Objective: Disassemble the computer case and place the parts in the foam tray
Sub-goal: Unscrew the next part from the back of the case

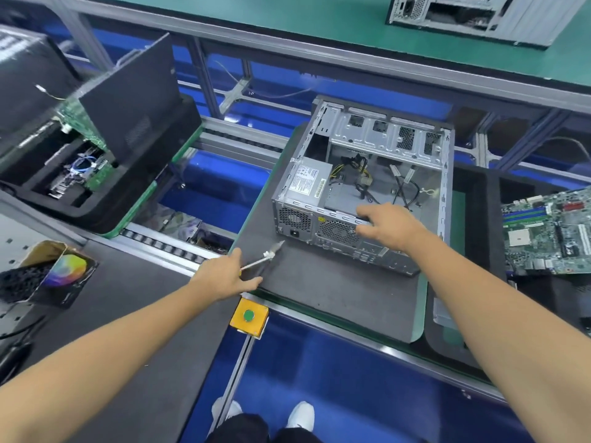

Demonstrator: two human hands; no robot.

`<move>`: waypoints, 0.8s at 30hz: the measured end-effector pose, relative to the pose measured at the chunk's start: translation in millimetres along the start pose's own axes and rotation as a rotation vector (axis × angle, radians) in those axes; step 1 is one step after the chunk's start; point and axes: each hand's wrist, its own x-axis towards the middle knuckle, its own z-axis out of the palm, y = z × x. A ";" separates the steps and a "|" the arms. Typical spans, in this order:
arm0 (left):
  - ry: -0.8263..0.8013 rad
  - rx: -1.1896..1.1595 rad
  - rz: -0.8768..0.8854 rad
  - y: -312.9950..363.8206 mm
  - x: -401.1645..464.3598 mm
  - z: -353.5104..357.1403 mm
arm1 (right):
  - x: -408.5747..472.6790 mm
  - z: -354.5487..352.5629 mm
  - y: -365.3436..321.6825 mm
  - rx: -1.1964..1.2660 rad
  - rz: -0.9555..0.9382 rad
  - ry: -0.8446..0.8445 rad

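1. The case (367, 174) sits open side up on a grey mat (335, 298) on the conveyor, just ahead of the person. Its side panel is off; the power supply (307, 183) is in the near left corner and loose cables (367, 177) lie on the floor inside.

2. The right hand (387, 225) rests on the near top rim of the case, fingers curled over the edge above the rear fan grille (339, 233). It appears to hold the rim and steady the case.

3. The left hand (230, 276) grips a screwdriver (265, 255), fingers wrapped round the handle, shaft pointing at the lower rear corner of the case. The tip is near the case; I cannot tell whether it touches.

4. A motherboard (550, 231) lies in the black foam tray (479, 187) to the right. Another foam tray (105, 199), to the left, holds boards and a black panel (131, 94).

5. Handling, as a judgement: the case is stiff sheet steel, fairly heavy with the supply inside, and its stamped edges may be sharp. Take it by the folded rims, not the thin drive brackets.

6. The supply is dense and rigid; support its body from below once its rear screws are out, and do not lift it by the cables.

7. The cables are limp and may snag; free them first.
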 end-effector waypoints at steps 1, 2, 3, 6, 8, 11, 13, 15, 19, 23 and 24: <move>0.014 -0.088 -0.084 -4.5 0.4 -0.9 | 0.1 -0.6 -0.6 0.001 -0.004 0.000; 0.032 -0.167 -0.150 -6.6 3.5 -3.5 | 0.0 -0.9 -1.1 0.003 -0.006 0.001; 0.050 -0.227 -0.205 -6.7 9.7 -7.5 | -0.4 -1.0 -1.6 0.006 -0.008 0.000; 0.077 -0.269 -0.309 3.3 35.0 -22.3 | -1.3 -1.2 -1.8 0.009 -0.017 -0.008; 0.059 -0.257 -0.326 15.4 49.3 -29.6 | -1.2 -2.2 -4.0 0.015 -0.024 -0.006; 0.002 -0.265 -0.304 34.5 60.8 -32.2 | -2.2 -2.9 -5.0 0.018 -0.022 -0.010; 0.012 -0.314 -0.300 44.3 58.5 -28.0 | -2.7 -2.4 -3.7 0.027 -0.016 -0.009; 0.098 -0.412 -0.340 50.7 49.8 -19.6 | -2.2 -2.5 -3.5 0.035 -0.014 -0.009; 0.079 -0.675 -0.256 72.8 25.2 4.8 | -0.5 0.5 -1.8 0.041 -0.029 0.007; -0.062 -0.743 -0.017 106.6 0.9 19.8 | -0.3 1.5 -1.0 0.028 -0.032 -0.007; -0.065 -0.710 0.037 115.3 -4.5 23.8 | -0.6 1.0 -1.1 0.032 -0.028 -0.009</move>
